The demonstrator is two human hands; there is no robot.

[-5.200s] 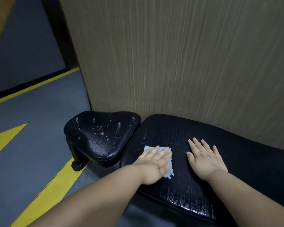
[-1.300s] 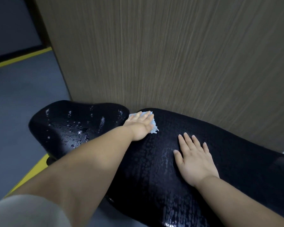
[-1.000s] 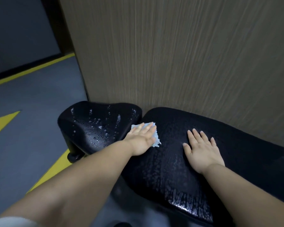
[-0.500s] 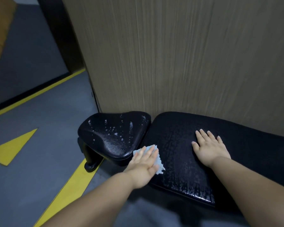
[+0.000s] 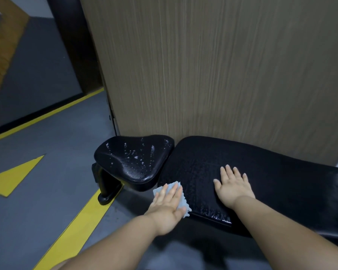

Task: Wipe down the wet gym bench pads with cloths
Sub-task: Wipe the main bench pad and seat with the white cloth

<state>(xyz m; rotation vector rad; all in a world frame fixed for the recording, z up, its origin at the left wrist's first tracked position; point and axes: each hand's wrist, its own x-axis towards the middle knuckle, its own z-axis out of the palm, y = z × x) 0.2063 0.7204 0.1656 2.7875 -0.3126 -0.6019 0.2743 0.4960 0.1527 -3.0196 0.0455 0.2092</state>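
Note:
A long black bench pad point(image 5: 271, 184) stretches from the centre to the right, shiny with a wet film near its front edge. A smaller black seat pad point(image 5: 133, 158) to its left carries scattered water drops. My left hand point(image 5: 169, 203) presses flat, fingers straight, on a pale blue cloth point(image 5: 183, 206) at the long pad's near left corner. The cloth is mostly hidden under the hand. My right hand point(image 5: 232, 184) lies flat and spread on the long pad, to the right of the cloth, holding nothing.
A wood-grain panel point(image 5: 222, 75) rises directly behind both pads. The bench's black foot point(image 5: 105, 190) stands on a grey floor with yellow stripes point(image 5: 74, 228) and a yellow triangle point(image 5: 12, 176) to the left.
Over the last second my left hand slid the cloth from the pad's far left end toward me, down to the near left corner. My right hand stayed flat in place.

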